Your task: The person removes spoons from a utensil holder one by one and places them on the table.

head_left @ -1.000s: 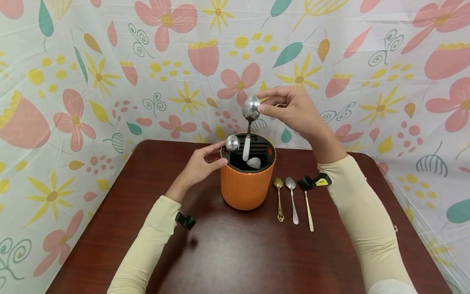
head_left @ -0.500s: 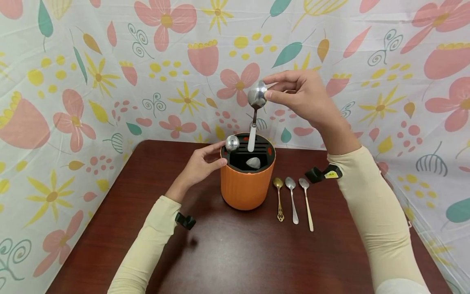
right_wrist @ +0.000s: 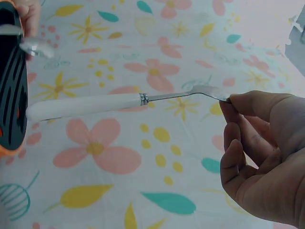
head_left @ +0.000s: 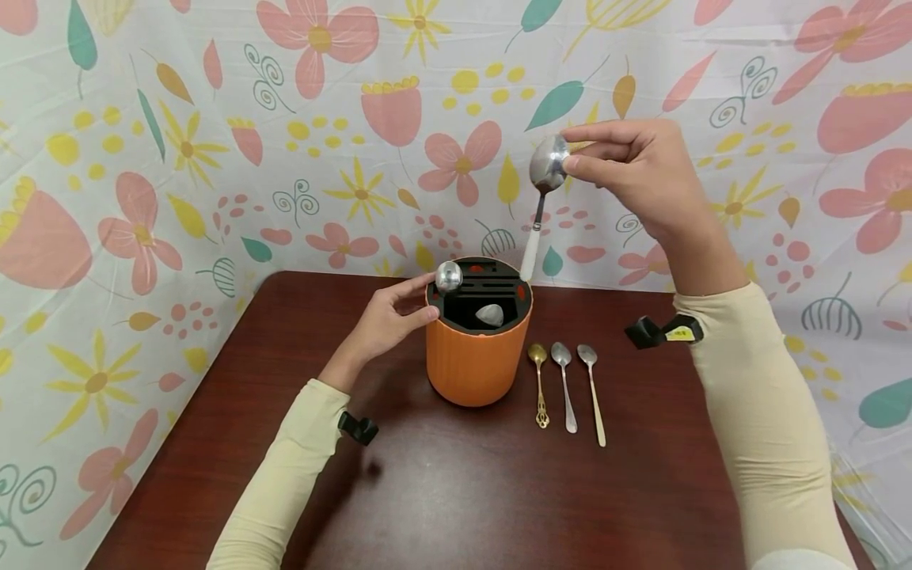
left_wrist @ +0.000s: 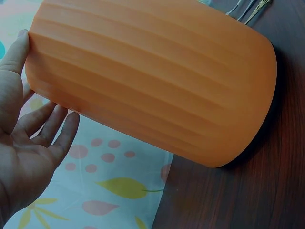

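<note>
My right hand (head_left: 644,170) pinches the bowl edge of a white-handled spoon (head_left: 530,249) between thumb and fingers. The spoon hangs handle down, slightly tilted, above and just right of an orange utensil holder (head_left: 470,368). In the right wrist view the whole white handle (right_wrist: 86,106) shows, with the thumb and fingertips at the bowl. My left hand (head_left: 388,321) holds the holder's left side near its rim, thumb in front and fingers behind. Two silver spoon bowls stick up from the holder: a round one (head_left: 449,277) at left and another (head_left: 489,315) in the front compartment.
On the dark wooden table (head_left: 456,499), right of the holder, lie a gold spoon (head_left: 538,384), a silver spoon (head_left: 565,388) and a silver spoon with a pale gold handle (head_left: 593,392). A floral cloth (head_left: 399,190) hangs behind the table.
My right hand has lifted the white-handled spoon up and to the right, from over the holder's opening to past its right rim. The left hand stays at the holder.
</note>
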Demonstrator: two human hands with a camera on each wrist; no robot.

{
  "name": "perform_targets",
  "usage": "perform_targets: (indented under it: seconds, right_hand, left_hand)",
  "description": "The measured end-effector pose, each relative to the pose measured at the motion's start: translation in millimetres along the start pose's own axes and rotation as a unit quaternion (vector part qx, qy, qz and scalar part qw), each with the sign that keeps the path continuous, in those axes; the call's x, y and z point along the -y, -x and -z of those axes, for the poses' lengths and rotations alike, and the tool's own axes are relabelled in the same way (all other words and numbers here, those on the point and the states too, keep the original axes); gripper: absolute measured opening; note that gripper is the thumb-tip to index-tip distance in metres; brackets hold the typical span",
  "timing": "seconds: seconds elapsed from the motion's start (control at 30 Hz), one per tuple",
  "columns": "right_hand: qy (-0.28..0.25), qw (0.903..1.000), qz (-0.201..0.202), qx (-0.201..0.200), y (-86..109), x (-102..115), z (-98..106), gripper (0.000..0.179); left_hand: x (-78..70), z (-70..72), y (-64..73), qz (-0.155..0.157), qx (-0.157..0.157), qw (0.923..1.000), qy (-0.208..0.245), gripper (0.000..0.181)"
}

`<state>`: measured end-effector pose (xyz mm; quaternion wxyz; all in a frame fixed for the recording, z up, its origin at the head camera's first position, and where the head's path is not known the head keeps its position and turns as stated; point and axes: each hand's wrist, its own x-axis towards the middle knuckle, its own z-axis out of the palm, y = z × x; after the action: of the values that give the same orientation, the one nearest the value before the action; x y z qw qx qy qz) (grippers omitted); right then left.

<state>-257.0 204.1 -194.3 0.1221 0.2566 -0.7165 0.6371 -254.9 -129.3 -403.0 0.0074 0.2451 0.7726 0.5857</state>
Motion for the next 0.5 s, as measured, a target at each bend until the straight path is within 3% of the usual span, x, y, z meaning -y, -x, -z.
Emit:
perform_targets:
  seconds: [0.23, 0.5]
  right_hand:
    - [0.000, 0.9991, -0.013, -0.040, 2.0, -10, 26, 0.027]
    - [0.050, 0.9962, -0.045, -0.056, 12.8, -23, 52, 0.028]
  left_hand:
    - [-1.3, -0.8, 0.9, 0.000, 0.000, 1.0000, -0.002, 0.059]
    - [-1.5, -0.8, 1.1, -0.002, 0.000, 1.0000, -0.005, 0.058]
